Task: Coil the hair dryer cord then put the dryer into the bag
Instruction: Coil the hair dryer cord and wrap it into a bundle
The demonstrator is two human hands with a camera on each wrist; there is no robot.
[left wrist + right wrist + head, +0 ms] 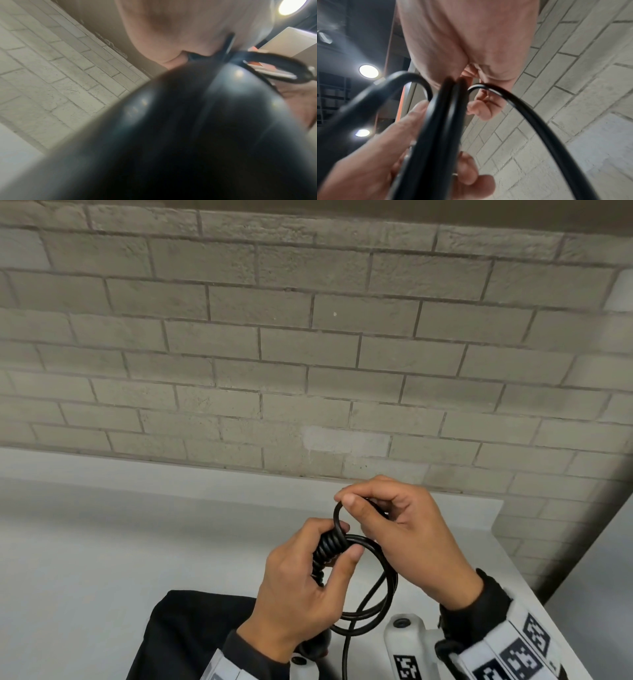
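The left hand (301, 580) gripped the coiled cord (373, 583) (black, looped), fingers (352, 553) curled around it; the right hand (404, 529) pinched one loop above.

No readable text; only coded square markers on wrist bands (513, 652).

A grey brick wall (308, 354) rises behind the white table (102, 542); round ceiling lights (368, 71) glow overhead.

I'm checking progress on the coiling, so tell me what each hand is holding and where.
The left hand grips the cord at its wound bundle; the right hand pinches a small loop at the top.
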